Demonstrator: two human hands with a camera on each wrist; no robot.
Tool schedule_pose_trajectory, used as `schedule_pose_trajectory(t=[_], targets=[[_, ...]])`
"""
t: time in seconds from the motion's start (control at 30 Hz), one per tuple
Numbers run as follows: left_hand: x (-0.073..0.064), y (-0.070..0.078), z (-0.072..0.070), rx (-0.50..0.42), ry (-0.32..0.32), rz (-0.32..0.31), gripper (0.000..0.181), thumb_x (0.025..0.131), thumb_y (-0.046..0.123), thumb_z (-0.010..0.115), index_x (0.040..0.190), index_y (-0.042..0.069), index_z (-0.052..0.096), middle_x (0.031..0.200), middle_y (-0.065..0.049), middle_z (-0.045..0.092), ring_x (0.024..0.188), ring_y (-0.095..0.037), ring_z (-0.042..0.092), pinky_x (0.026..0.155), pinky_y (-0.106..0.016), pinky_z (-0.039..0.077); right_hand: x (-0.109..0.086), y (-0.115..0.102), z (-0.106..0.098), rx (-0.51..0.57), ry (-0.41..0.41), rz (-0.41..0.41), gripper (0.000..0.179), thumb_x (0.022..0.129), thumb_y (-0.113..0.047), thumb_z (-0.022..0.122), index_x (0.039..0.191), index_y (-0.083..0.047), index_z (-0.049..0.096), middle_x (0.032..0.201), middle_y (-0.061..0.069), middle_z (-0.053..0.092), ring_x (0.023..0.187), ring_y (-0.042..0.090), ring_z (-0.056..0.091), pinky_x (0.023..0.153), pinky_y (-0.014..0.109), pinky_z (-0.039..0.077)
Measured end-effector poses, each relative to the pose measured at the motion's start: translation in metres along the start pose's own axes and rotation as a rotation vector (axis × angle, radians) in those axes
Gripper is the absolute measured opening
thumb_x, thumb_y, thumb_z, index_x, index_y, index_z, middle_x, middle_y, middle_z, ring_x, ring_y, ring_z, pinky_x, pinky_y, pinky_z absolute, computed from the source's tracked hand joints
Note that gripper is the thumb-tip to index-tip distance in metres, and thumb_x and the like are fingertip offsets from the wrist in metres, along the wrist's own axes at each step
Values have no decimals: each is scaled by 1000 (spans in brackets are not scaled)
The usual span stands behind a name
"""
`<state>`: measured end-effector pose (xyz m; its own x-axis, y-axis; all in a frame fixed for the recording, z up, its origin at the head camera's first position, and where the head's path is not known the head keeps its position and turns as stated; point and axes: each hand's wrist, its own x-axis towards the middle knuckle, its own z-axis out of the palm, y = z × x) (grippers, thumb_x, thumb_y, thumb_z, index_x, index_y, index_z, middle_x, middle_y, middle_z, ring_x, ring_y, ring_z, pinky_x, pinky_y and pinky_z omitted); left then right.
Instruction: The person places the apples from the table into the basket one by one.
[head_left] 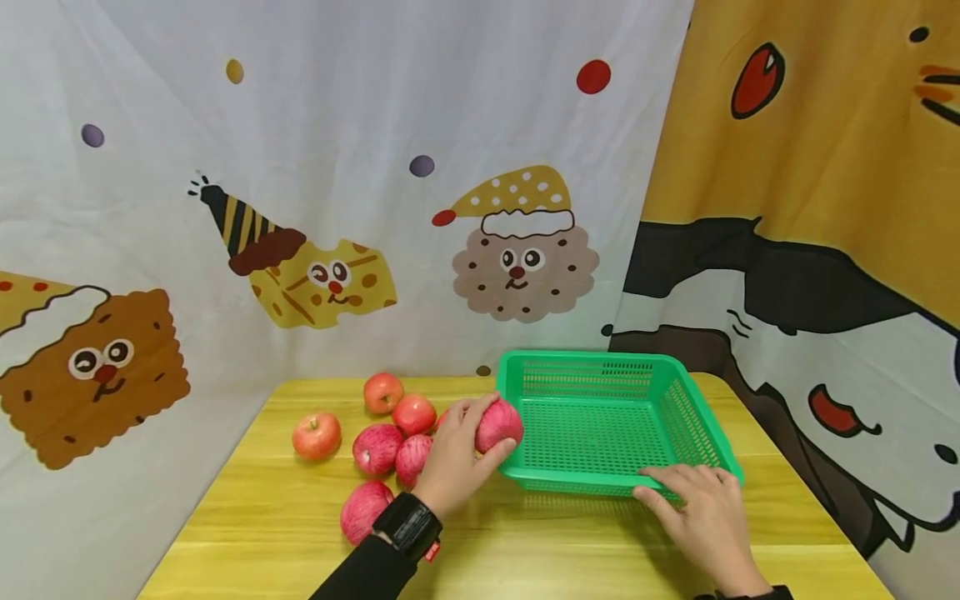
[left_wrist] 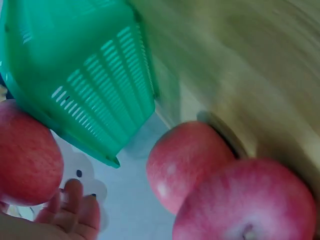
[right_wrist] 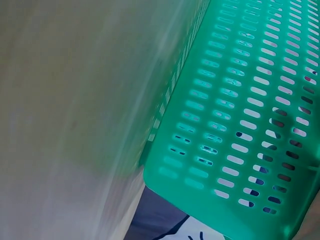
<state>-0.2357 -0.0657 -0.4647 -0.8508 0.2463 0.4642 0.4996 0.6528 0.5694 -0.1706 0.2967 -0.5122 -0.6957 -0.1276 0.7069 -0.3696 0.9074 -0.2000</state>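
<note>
My left hand (head_left: pixel 455 469) grips a pinkish-red apple (head_left: pixel 500 427) between thumb and fingers, at the left rim of a green plastic basket (head_left: pixel 621 482). In the left wrist view the held apple (left_wrist: pixel 27 155) overlaps the basket's edge. My right hand (head_left: pixel 701 517) holds the basket's front rim near its right corner, thumb outside and fingers over the top. Slotted basket wall (right_wrist: pixel 240 120) fills much of the right wrist view. Left of my left hand lie several loose apples, among them a striped one (head_left: pixel 413 461) close by and a deep pink one (head_left: pixel 378 449).
More apples stand on the wooden table (head_left: pixel 247 500): a paler one (head_left: pixel 317 436) at far left, one (head_left: pixel 382 392) at the back, and another (head_left: pixel 367 511) beside my left wrist. A patterned cloth (head_left: pixel 360 108) hangs behind the table.
</note>
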Motion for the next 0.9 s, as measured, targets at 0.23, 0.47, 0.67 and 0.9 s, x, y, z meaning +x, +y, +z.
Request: schedule_pose_trajectory(t=[0.23,0.47,0.67,0.9], targets=[[21,11,15,-4,-72,33,68,95,53,78,155,30,55,135,-11,63,123,-28,60,93,-47,60,1,2,-2,11,14,-7,37,70,-32,95,104,-23,84,95,1,81,83,24,63,86,48,33],[25,21,42,222,-222,51,59,97,62,69,149,34,61,130,-5,67,125,-26,50,98,-47,51,1,1,-1,5,10,-10,38,70,-32,95,105,-24,84,96,0,81,83,24,64,88,49,34],[27,25,47,283,-242,13,54,99,60,64,145,31,65,125,-6,70,134,-32,46,106,-55,47,0,0,0,17,18,-9,38,69,-30,96,105,-24,84,95,0,81,82,23,61,86,47,33],[25,24,46,330,-268,49,42,108,55,54,141,34,70,131,-6,73,145,-41,44,115,-63,41,1,0,0,20,22,-16,39,68,-28,96,105,-23,84,94,0,81,81,23,62,87,47,33]])
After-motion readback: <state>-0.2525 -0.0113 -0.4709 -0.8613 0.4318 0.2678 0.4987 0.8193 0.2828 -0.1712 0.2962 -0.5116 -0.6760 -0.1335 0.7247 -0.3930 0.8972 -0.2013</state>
